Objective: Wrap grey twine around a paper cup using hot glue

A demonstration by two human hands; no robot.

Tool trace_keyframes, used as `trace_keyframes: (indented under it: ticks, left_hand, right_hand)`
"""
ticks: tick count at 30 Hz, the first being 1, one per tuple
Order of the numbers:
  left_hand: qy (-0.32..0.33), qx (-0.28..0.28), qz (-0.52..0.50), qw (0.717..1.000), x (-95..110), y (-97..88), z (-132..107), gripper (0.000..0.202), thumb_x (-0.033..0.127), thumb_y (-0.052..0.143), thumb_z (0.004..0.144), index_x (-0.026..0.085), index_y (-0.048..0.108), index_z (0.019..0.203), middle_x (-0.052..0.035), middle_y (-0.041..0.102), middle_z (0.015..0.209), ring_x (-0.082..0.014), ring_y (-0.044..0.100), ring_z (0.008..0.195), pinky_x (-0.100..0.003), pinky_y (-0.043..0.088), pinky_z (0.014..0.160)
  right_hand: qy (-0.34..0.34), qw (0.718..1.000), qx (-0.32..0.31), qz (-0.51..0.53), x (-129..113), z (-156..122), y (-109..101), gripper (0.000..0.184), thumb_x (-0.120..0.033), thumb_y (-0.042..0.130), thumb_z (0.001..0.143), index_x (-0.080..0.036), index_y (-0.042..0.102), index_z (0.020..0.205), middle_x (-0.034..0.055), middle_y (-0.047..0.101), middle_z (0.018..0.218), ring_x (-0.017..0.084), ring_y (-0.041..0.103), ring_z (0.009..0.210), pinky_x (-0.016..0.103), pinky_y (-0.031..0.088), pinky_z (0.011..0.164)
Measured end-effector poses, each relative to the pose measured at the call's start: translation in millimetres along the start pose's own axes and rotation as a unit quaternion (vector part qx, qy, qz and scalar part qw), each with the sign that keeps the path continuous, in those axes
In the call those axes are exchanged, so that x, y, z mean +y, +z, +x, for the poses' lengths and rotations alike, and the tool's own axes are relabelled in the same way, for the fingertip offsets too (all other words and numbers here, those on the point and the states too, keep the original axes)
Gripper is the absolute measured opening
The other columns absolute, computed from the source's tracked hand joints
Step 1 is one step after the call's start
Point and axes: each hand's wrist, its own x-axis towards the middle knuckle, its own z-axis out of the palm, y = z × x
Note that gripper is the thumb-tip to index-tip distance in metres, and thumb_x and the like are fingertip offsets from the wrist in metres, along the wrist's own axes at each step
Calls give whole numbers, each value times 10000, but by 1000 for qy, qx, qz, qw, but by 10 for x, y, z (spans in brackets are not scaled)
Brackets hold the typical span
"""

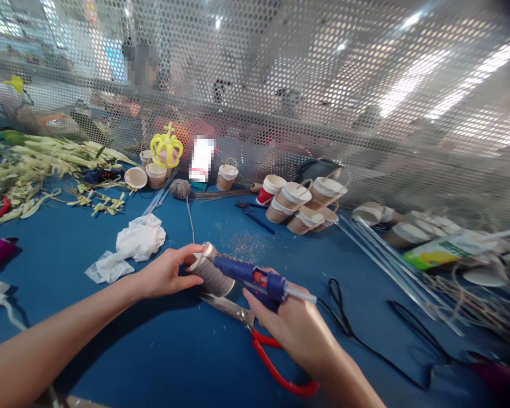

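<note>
A small paper cup wrapped in grey yarn (215, 276) lies tilted in my left hand (172, 269), with thumb and fingers closed around its rim. From it a yarn strand runs back to a grey ball of yarn (181, 188). My right hand (295, 320) grips a blue hot glue gun (249, 273), a clear glue stick poking out of its rear. The gun's nozzle is right by the cup's rim; whether it touches, I cannot tell. Below both lies a pair of red-handled scissors (276, 362), its blades partly hidden under the cup.
Several wrapped cups (293, 195) stand at the back, near blue pliers (255, 218). A crumpled white tissue (140, 238) lies left, beyond it pale dried husks (63, 153). Clear glue sticks (391, 260) and a black cord (365, 343) are right. A perforated metal screen (246, 73) closes the back.
</note>
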Motion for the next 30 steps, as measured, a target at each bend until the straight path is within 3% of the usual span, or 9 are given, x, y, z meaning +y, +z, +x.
trace_keyframes:
  ticks: [8, 14, 18, 26, 30]
  left_hand:
    - [3, -11, -8, 1000, 48, -11, 6, 457, 263, 555, 767, 179, 400, 1189, -60, 633, 954, -168, 591, 822, -285, 467, 731]
    - [-13, -23, -13, 1000, 69, -27, 4, 479, 273, 560, 768, 181, 373, 1199, -68, 650, 932, -187, 602, 822, -268, 465, 656]
    - [-9, -26, -19, 999, 80, -28, -2, 443, 265, 557, 767, 177, 389, 1168, -70, 650, 939, -189, 598, 855, -288, 459, 712]
    - [-12, -32, -5, 999, 99, -38, 5, 487, 257, 548, 764, 179, 345, 1200, -64, 649, 908, -179, 601, 815, -247, 451, 632]
    - [-10, -33, -10, 999, 90, -36, 1, 479, 242, 547, 766, 172, 343, 1194, -66, 650, 908, -180, 599, 823, -252, 447, 645]
  right_hand:
    - [-11, 1000, -11, 1, 15, -20, 20, 83, -242, 491, 778, -186, 541, 814, 4, 616, 697, 123, 548, 591, 233, 442, 579]
    - [24, 999, 25, -4, -46, 67, -63, 145, -277, 476, 758, -165, 552, 704, -1, 587, 573, 123, 517, 508, 233, 436, 507]
    - [44, 999, 29, -3, -59, 109, -86, 183, -298, 487, 736, -158, 546, 635, -15, 542, 503, 107, 461, 445, 225, 400, 431]
    - [71, 997, -6, 21, -116, 73, -106, 152, -284, 498, 748, -166, 542, 662, -39, 496, 457, 92, 411, 397, 217, 364, 385]
    - [56, 998, 9, 12, -123, 65, -104, 139, -279, 506, 743, -160, 551, 685, -31, 519, 484, 91, 413, 404, 215, 341, 373]
